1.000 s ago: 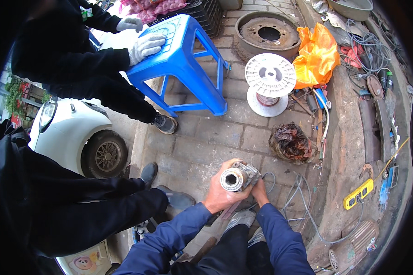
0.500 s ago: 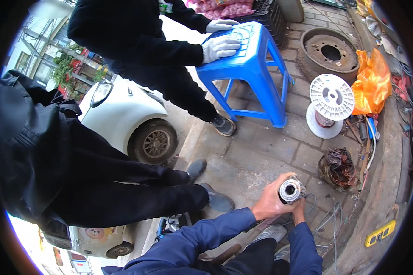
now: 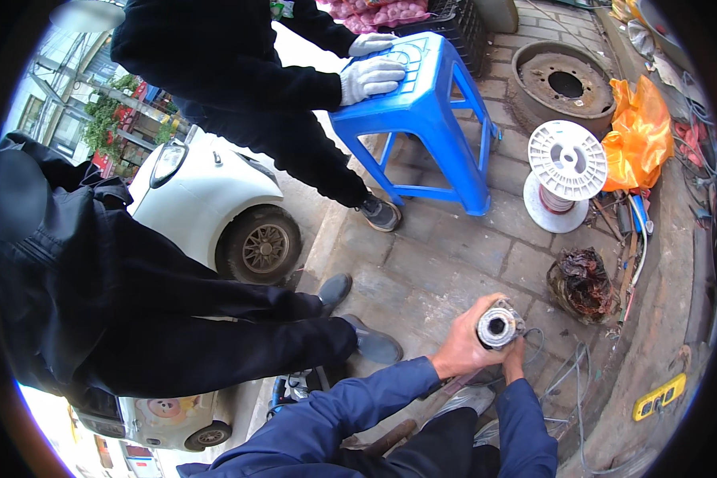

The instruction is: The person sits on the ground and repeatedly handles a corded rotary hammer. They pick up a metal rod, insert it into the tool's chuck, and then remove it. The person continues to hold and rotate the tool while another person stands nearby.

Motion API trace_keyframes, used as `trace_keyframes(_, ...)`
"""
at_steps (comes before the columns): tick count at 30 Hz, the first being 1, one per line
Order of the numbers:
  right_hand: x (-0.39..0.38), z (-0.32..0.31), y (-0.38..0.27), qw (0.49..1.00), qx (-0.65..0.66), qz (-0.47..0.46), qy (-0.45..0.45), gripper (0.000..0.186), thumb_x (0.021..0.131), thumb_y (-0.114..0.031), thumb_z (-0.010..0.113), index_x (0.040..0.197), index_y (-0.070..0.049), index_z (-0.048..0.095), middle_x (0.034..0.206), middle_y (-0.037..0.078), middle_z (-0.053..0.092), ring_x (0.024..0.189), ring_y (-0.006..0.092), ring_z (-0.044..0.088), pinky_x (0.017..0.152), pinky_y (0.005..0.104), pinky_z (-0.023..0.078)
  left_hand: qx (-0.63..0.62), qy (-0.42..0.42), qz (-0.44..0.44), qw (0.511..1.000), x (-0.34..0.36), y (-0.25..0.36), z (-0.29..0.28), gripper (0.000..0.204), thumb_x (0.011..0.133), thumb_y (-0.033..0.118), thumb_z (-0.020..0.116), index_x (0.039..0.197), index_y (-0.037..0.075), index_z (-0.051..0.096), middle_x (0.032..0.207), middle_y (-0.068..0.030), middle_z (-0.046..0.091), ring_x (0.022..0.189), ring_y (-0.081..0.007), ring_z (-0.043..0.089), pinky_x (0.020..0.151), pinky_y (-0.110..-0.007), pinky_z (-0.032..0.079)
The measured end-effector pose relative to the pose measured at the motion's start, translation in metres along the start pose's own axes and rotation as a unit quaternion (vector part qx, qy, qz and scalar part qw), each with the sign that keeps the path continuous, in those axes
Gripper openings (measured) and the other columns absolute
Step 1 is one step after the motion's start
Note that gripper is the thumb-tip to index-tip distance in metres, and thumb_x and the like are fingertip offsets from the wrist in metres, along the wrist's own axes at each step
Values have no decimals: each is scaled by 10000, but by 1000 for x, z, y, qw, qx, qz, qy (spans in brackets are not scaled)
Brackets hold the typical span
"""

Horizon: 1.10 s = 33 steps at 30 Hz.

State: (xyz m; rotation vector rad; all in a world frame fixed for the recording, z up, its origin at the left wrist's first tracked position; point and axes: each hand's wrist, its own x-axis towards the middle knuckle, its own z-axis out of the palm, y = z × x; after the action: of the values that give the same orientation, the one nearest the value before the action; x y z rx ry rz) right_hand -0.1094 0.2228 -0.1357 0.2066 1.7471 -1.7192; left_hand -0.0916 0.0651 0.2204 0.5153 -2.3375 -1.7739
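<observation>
Both my hands hold a cylindrical metal part (image 3: 499,327) over the paving, its ringed end with a dark round hole facing up. My left hand (image 3: 459,344) wraps its left side, thumb along the upper edge. Around the lower right side closes my right hand (image 3: 515,360), its fingers mostly hidden behind the part. A thin grey cable (image 3: 575,368) loops on the ground just right of my hands. To the right of the part lies a crumpled dark bag (image 3: 581,287) with brownish-red contents.
A person in gloves leans on a blue plastic stool (image 3: 410,119); another in dark clothes (image 3: 135,303) stands at left. Farther right are a white wire spool (image 3: 567,159), a rusty wheel rim (image 3: 526,80), an orange bag (image 3: 641,139) and a yellow tool (image 3: 660,397). A white car (image 3: 207,191) stands beyond the kerb.
The view has shifted slightly, so the surroundings sit a little farther left. The metal part's end has tilted slightly between my hands, which keep their grip.
</observation>
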Motion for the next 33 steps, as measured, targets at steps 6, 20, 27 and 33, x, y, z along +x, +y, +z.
trace_keyframes(6,-13,-2,-21,994,-37,-75,-71,391,991,-189,681,1346,-27,658,1315,102,711,1210,199,646,1016,365,513,-2,44,59,997,0,-6,5,764,722,186,924,1383,43,568,1187,-134,715,1094,-222,733,950,-349,574)
trace_keyframes(20,-22,2,-36,977,-203,-65,13,328,929,-185,726,1203,-7,690,1128,254,755,1109,410,726,892,463,557,-23,46,64,997,2,-6,-1,780,714,146,926,1387,37,546,1209,-117,706,1091,-201,718,960,-340,567)
trace_keyframes(27,-15,5,-21,990,-142,-21,15,379,917,-154,748,1262,-8,690,1182,187,771,1120,281,739,911,401,564,4,39,70,997,1,-9,-8,810,684,172,944,1387,39,564,1260,-144,687,1153,-263,709,994,-371,558)
trace_keyframes(33,-24,-1,-22,998,-67,-8,-15,381,937,-162,729,1287,-14,693,1227,170,763,1156,257,720,945,383,549,29,20,72,997,-2,-11,-8,866,686,155,933,1428,43,501,1258,-138,700,1149,-231,704,1000,-364,550)
